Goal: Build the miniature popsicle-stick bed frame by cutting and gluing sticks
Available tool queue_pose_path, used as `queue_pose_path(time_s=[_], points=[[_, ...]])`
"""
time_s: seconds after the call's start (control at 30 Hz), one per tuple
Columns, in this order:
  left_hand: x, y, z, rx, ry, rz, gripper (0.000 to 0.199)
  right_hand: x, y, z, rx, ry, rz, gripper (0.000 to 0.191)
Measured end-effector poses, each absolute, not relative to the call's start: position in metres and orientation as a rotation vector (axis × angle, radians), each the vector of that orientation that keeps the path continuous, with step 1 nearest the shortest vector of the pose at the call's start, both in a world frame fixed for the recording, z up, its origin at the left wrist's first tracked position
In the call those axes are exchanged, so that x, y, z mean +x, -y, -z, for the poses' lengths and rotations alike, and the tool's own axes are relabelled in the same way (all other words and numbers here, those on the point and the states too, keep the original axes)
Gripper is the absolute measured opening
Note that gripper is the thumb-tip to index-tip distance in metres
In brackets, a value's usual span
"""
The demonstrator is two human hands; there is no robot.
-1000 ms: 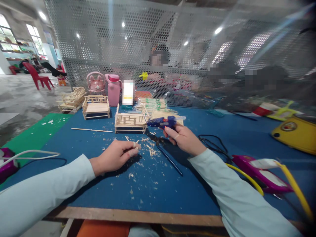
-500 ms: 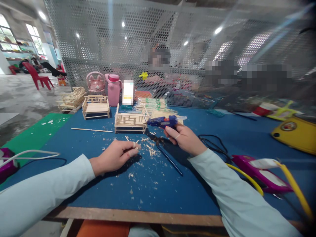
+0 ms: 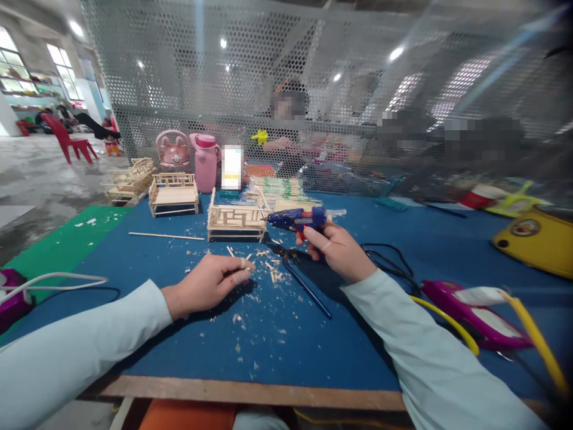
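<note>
My right hand [image 3: 338, 249] is wrapped round a blue hot glue gun [image 3: 301, 220], a clear glue stick jutting from its back. Its nozzle points left at the right end of a small wooden stick frame [image 3: 236, 222], like a miniature bench; whether they touch I cannot tell. Low over the blue tabletop, my left hand [image 3: 217, 280] has its fingertips pinched together, perhaps round a tiny bit of wood that is mostly hidden. Between the hands lie short stick offcuts [image 3: 274, 272] and blue-handled pliers [image 3: 308, 289].
Two more stick frames [image 3: 173, 194] [image 3: 129, 180] stand at the back left, by a pink bottle [image 3: 206, 164] and a lit phone [image 3: 231, 167]. Stick bundles [image 3: 280, 188] lie behind. A purple power strip [image 3: 477, 316] with cords is at right. Behind the mesh panel [image 3: 188, 77] sits a person.
The glue gun has shifted very slightly up and right in my right hand, and its red trigger shows more. My left hand stays where it was.
</note>
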State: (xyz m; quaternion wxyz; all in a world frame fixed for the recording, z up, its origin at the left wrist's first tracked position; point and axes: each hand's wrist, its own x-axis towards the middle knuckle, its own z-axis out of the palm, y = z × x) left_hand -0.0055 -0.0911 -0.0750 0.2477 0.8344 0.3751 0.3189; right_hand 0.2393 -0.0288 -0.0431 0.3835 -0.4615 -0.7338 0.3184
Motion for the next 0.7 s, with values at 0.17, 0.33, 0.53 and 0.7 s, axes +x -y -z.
queue_pose_path(time_s=[0.17,0.33,0.53,0.7], points=[[-0.0056,0.0909,0.0761,2.279,-1.029,-0.86,0.026,0.2384,0.0295,0.0428,-1.174,1.853,-0.817,0.036],[-0.0056,0.091,0.0765,2.262,-1.031,-0.853,0.026,0.2386,0.0291,0.0427,-1.18,1.875,-0.808,0.035],[-0.0056,0.0908,0.0752,2.249,-1.037,-0.858,0.026,0.238,0.0282,0.0443,-1.144,1.847,-0.805,0.035],[-0.0052,0.0906,0.0764,2.245,-1.038,-0.856,0.028,0.2391,0.0263,0.0456,-1.185,1.868,-0.79,0.037]])
